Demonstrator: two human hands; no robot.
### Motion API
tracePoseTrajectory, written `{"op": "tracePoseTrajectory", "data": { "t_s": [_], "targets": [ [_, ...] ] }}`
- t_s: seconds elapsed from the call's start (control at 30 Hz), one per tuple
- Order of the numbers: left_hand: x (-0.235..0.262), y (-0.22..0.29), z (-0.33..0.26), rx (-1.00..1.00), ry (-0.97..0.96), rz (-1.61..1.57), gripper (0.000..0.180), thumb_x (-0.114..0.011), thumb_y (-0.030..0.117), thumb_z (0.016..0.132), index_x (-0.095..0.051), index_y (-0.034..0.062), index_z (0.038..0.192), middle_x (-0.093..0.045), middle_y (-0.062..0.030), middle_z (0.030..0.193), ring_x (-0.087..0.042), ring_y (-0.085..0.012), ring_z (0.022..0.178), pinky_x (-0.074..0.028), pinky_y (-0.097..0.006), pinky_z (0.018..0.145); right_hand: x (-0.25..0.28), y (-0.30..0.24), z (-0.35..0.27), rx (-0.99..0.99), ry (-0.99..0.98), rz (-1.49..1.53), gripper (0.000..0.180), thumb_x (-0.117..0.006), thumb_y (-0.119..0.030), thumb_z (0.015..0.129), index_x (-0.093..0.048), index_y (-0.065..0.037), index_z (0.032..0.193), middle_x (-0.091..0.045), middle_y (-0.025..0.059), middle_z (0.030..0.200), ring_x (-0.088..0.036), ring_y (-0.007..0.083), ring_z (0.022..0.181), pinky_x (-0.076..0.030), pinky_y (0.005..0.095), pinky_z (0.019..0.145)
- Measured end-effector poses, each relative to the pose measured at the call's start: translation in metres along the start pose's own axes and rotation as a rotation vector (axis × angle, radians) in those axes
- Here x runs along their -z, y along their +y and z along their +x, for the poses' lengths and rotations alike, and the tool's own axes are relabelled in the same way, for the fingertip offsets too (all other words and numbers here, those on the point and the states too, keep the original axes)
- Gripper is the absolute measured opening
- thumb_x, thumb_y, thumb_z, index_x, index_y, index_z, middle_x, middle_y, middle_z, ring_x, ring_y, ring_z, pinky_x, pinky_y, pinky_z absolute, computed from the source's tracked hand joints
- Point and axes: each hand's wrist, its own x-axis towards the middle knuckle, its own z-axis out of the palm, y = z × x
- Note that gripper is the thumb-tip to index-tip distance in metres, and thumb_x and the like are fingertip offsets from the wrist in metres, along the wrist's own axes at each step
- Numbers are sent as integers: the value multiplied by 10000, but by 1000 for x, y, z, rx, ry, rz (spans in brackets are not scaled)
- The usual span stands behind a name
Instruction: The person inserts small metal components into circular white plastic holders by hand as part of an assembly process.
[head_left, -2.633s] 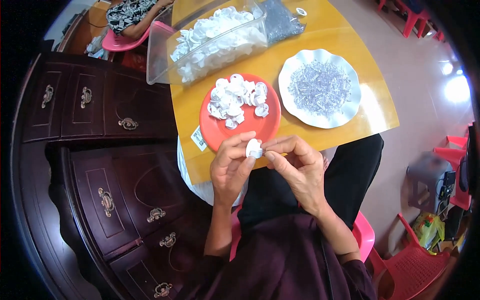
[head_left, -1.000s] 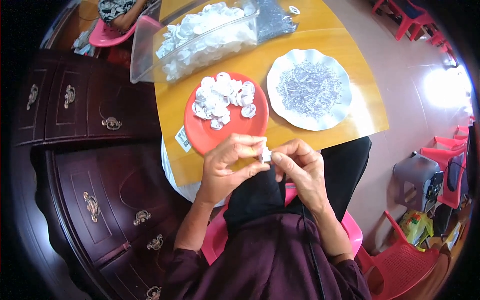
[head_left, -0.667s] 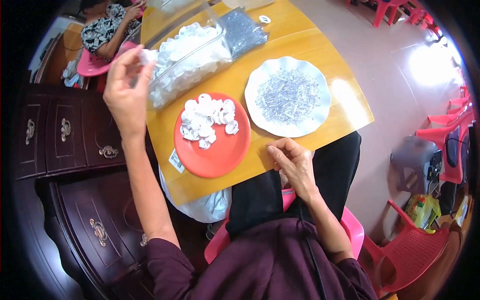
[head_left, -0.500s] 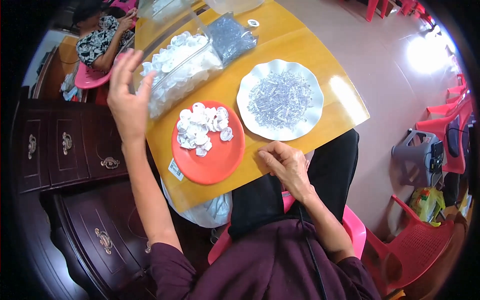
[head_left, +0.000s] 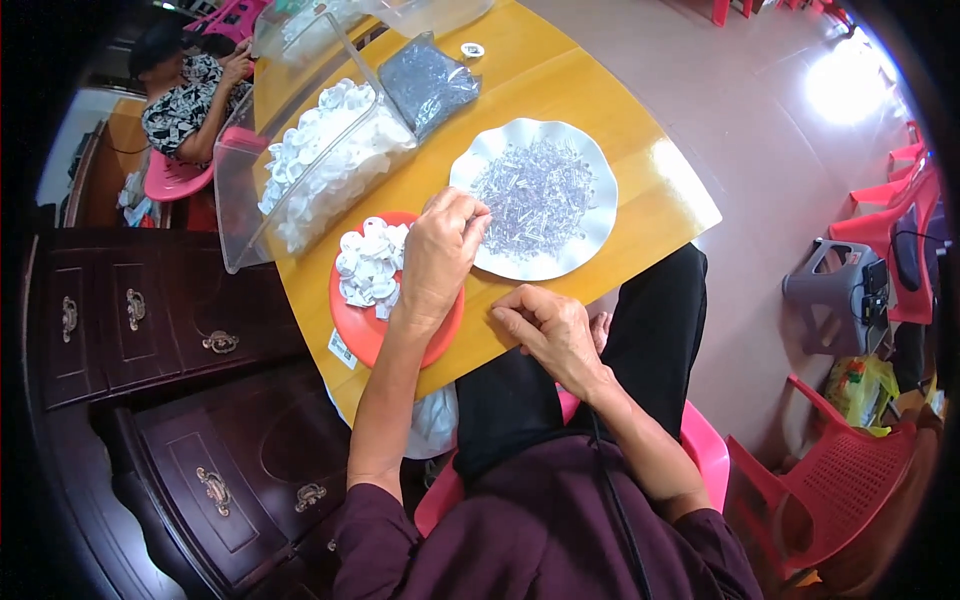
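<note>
My left hand (head_left: 440, 255) hangs over the right side of a red plate (head_left: 440, 340), its fingers drawn into a pinch at the left rim of a white scalloped plate (head_left: 600, 185). Whatever the pinch holds is too small to make out. White round plastic pieces (head_left: 368, 265) are heaped on the red plate. Small clear plastic pieces (head_left: 535, 200), thin and short, cover the white plate. At the table's near edge my right hand (head_left: 552, 330) is closed, thumb against curled fingers, and what it holds is hidden.
A clear bin (head_left: 232, 215) of white pieces stands at the left edge of the wooden table (head_left: 640, 190). Behind it lies a clear bag (head_left: 428, 85) of small parts, with one round white piece (head_left: 472, 50) nearby. A person (head_left: 185, 110) sits at the far left.
My left hand has come from beside the bin, fingers spread, rightward and nearer to the white plate, and its fingers have closed. My right hand stays by the table edge. The view has shifted slightly.
</note>
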Motion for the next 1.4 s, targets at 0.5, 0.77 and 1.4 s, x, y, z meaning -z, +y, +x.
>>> {"op": "tracePoseTrajectory", "data": {
  "t_s": [0.5,0.77,1.4],
  "targets": [
    [2,-12,-18,165,125,-550,63,-684,33,873,-630,5,886,-578,-8,876,-522,-70,670,-447,-233,622,0,-7,-2,-79,15,139,160,-635,-145,939,-658,12,923,-657,55,738,-614,100,637,-502,255,585],
    [9,7,-25,-96,177,-239,103,-695,9,849,-644,26,937,-580,-72,922,-597,-180,726,-480,-286,650,12,-37,13,-59,214,317,183,-644,-148,945,-648,-5,1060,-636,9,771,-579,66,646,-477,211,546],
    [9,25,-36,32,88,-315,181,-726,23,821,-689,52,997,-620,-46,972,-593,-160,752,-479,-288,616,23,-36,29,-53,298,534,140,-679,-153,927,-690,-30,993,-639,-8,841,-535,44,667,-456,183,545]
  ]
}}
